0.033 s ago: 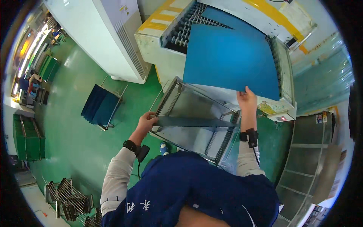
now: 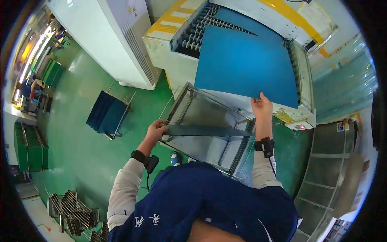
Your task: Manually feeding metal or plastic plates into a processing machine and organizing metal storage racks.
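My right hand point(image 2: 261, 106) pinches the near edge of a large blue panel point(image 2: 246, 66), thumb on top. This panel lies slantwise over the roller conveyor point(image 2: 194, 40) and overhangs its near end. Behind it, a second blue panel point(image 2: 238, 18) rests on the rollers, partly covered. My left hand point(image 2: 156, 131) is closed on the left end of a thin dark panel point(image 2: 205, 130), seen nearly edge-on in a slotted metal rack point(image 2: 188, 90). The rack stands between my body and the conveyor, with toothed strips along both sides.
A tall white cabinet unit point(image 2: 117, 40) stands left of the conveyor. On the green floor sits another rack of dark panels point(image 2: 107, 113). Stacked metal frames point(image 2: 72, 209) lie at lower left. A grey metal shelf frame point(image 2: 328, 169) is on the right.
My right hand and the blue panel's near edge have shifted very slightly left. The wedge of rollers showing between the two blue panels is a little longer. My left hand stays put.
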The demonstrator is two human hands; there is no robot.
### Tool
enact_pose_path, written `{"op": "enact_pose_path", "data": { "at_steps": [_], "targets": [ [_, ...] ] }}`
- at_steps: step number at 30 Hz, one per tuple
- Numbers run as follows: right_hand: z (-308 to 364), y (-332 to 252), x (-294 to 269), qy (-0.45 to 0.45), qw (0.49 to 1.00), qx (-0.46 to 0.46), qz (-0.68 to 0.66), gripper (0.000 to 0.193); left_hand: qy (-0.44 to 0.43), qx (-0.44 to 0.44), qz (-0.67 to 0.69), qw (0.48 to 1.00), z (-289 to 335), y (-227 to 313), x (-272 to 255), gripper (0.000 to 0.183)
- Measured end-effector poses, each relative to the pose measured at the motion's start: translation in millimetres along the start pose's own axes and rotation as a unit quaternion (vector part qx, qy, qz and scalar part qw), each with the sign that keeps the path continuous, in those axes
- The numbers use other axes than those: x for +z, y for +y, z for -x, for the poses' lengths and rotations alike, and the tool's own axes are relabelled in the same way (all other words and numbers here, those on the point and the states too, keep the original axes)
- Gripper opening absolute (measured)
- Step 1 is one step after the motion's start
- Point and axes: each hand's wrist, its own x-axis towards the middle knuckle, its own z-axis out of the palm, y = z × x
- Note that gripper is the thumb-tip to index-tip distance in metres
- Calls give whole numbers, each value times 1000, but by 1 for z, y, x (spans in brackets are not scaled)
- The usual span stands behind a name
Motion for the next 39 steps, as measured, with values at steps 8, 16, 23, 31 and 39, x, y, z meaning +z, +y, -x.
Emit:
{"op": "enact_pose_path", "data": {
  "at_steps": [8,16,23,31,39],
  "targets": [
    [7,25,13,36,981,149,115,19,5,-17,0,1000,-3,-12,-5,44],
    [-15,26,9,-16,961,147,234,36,-11,-35,3,999,1,-11,-6,40],
    [-22,27,22,-18,965,142,222,33,-8,-29,1,1000,7,-4,-5,37],
    [-49,26,6,-56,973,138,173,26,17,-15,-23,999,0,-13,-8,39],
    [-6,29,18,-99,897,190,386,31,-40,-15,-1,999,28,0,-15,37]
  ]
}}
